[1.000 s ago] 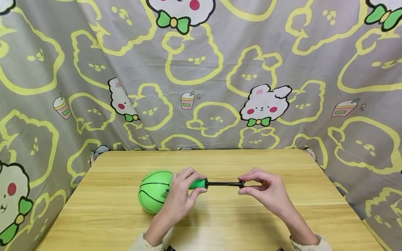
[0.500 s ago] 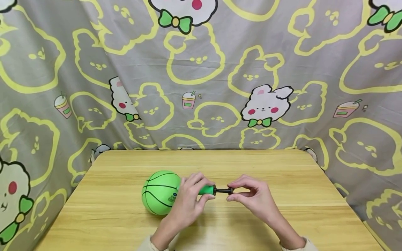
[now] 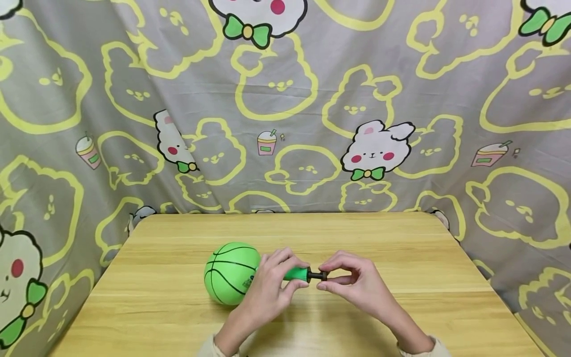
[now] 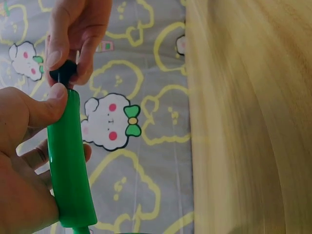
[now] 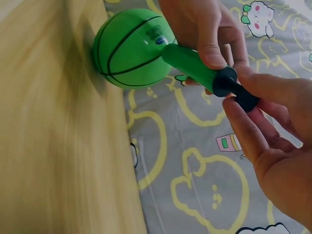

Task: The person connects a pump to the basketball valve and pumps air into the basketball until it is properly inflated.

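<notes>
A green ball with black lines (image 3: 229, 275) rests on the table, left of both hands. My left hand (image 3: 269, 282) grips the green barrel of a hand pump (image 4: 70, 161), thumb and fingers wrapped round it. In the right wrist view the pump's far end meets the ball's surface. The black pump handle (image 5: 246, 100) is pinched between the thumb and fingers of my right hand (image 3: 359, 282). Only a short length of the black rod shows between barrel and handle. The left hand hides part of the barrel and the ball's right side in the head view.
The wooden table (image 3: 446, 297) stretches out on both sides of the hands. Behind it hangs a grey curtain (image 3: 303, 99) with yellow outlines and white cartoon animals, which also runs along the left and right sides.
My right hand has moved left, pushing the pump's rod most of the way into the barrel. The ball and left hand have shifted slightly right. Both grips stay the same.
</notes>
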Motion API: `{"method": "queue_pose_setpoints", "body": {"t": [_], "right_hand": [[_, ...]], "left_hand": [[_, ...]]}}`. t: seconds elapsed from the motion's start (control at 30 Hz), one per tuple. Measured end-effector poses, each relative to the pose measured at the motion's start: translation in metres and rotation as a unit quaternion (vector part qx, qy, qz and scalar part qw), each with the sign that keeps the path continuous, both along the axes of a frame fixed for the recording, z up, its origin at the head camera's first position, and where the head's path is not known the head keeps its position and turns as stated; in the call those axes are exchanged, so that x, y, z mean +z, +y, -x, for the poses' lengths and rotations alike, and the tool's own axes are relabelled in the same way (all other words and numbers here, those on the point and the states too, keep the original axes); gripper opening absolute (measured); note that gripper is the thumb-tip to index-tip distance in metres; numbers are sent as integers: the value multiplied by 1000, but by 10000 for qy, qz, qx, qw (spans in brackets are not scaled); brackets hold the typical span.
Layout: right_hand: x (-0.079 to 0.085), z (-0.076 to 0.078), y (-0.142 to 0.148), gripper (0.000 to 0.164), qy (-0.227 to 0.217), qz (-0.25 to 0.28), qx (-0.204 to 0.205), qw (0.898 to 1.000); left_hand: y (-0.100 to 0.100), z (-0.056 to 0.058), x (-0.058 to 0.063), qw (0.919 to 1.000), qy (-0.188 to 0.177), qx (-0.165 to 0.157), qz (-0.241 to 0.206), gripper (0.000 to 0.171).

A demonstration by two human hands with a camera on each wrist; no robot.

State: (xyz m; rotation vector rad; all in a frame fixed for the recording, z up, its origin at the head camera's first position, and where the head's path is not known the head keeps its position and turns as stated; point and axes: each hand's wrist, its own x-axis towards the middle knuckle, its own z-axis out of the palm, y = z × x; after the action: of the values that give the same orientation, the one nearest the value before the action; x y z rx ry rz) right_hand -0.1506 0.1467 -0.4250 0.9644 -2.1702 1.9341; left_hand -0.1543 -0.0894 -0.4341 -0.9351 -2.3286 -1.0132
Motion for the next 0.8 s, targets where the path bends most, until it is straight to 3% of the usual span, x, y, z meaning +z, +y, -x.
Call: {"method": "queue_pose_setpoints", "body": {"t": [0.2,0.8], "right_hand": [[5,2,10,24,-263,-170,6,9995],[25,5,41,25,-146,-265,-50,9995]], "left_hand": [[-7,3,2,9999,-65,96,-8,28],[-22,11,7,9994,31,283,-193,26]]}}
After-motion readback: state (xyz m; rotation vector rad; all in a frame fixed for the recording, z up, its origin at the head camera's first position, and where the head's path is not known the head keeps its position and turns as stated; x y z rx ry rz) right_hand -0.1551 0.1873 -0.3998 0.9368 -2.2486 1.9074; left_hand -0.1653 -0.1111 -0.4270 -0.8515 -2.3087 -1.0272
